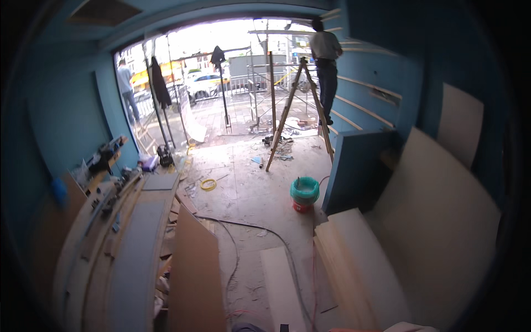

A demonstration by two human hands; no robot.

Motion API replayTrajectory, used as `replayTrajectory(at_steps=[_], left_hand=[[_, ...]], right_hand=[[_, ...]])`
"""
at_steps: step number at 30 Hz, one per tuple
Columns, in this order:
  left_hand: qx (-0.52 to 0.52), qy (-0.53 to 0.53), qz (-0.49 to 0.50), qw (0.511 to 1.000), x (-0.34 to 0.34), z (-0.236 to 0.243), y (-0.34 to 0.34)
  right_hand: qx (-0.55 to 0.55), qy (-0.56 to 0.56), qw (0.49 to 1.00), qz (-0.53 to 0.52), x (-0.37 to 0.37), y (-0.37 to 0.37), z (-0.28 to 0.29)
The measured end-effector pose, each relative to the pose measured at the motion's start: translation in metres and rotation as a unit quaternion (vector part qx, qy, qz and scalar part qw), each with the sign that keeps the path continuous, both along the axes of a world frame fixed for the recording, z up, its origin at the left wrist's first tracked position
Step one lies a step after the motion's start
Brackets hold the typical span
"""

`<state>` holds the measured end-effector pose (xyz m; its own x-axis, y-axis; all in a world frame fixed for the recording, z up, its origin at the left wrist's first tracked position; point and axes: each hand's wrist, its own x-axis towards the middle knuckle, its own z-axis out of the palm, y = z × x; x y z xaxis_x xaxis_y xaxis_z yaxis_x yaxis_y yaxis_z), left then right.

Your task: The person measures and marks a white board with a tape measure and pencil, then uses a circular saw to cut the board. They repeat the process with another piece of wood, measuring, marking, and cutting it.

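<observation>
Neither of my hands shows. At the bottom edge a pale patch (410, 327) and a dark rounded shape (249, 327) peek in, too cut off to name. Closest to me on the floor lies a pale narrow board (281, 285). Left of it a brown board (196, 271) stands beside a long workbench of planks with a grey panel (135, 249) on top. On the right, a stack of light boards (354, 260) lies by a large leaning sheet (442, 227).
A wooden stepladder (301, 99) stands toward the open front, a person (325, 55) up beside it. A red bucket with a green liner (303, 191) sits by a low blue partition (357, 166). A black cable (265, 228) and a yellow coil (208, 185) lie on the floor.
</observation>
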<state>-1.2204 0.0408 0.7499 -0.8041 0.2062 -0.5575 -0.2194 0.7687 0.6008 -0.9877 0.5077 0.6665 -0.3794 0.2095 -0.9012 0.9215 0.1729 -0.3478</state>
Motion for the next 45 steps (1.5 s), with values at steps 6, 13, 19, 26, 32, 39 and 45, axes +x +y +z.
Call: replayTrajectory(at_steps=[6, 13, 19, 26, 32, 39, 45], left_hand=[[0.066, -0.004, 0.024, 0.998, -0.175, -0.011, 0.063], [0.049, -0.019, -0.038, 0.998, -0.434, -0.04, 0.124], [0.021, 0.035, -0.103, 0.994, -0.693, 0.013, 0.2], [0.069, 0.048, -0.169, 0.982, -0.889, 0.015, 0.352], [0.034, -0.038, -0.19, 0.981, -0.99, -0.007, 0.446], [0.014, -0.107, -0.192, 0.976, -1.128, -0.026, 0.554], [-0.008, -0.151, -0.227, 0.962, -1.269, -0.076, 0.62]], right_hand=[[0.115, 0.067, 0.97, -0.205, -0.132, 0.162, 0.045], [0.08, 0.09, 0.939, -0.323, -0.307, 0.176, 0.055], [-0.035, 0.011, 0.951, -0.307, -0.419, 0.142, 0.005], [-0.038, -0.042, 0.946, -0.318, -0.547, 0.182, -0.073], [0.211, 0.098, 0.957, 0.174, -0.852, 0.354, -0.103], [0.187, 0.353, 0.917, 0.0, -1.346, 0.461, 0.066], [0.115, 0.464, 0.872, 0.102, -1.472, 0.452, 0.184]])
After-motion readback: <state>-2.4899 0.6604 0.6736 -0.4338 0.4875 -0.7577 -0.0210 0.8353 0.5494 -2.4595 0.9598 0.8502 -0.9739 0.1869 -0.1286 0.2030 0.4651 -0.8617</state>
